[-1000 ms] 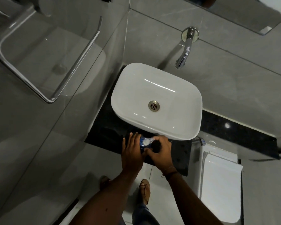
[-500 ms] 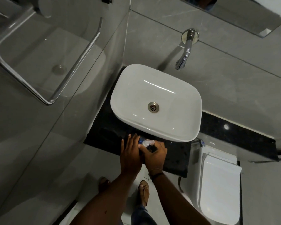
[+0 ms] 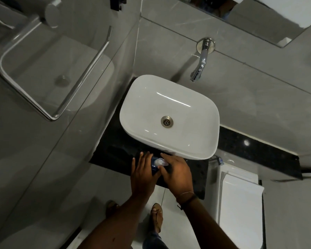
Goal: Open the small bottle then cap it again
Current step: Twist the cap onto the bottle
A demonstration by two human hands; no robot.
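Small bottle (image 3: 155, 165) sits upright on the dark table (image 3: 115, 151), just before the white sink (image 3: 196, 151). My left hand (image 3: 143, 175) wraps its blue body while my right hand (image 3: 177, 174) pinches its pale cap (image 3: 160, 161) from the right.

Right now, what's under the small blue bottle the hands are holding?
The dark speckled stone counter shows around the small blue bottle, but the left hand and right hand hide its base.

Basin (image 3: 196, 141), tap (image 3: 199, 69), perhaps toilet (image 3: 241, 203).
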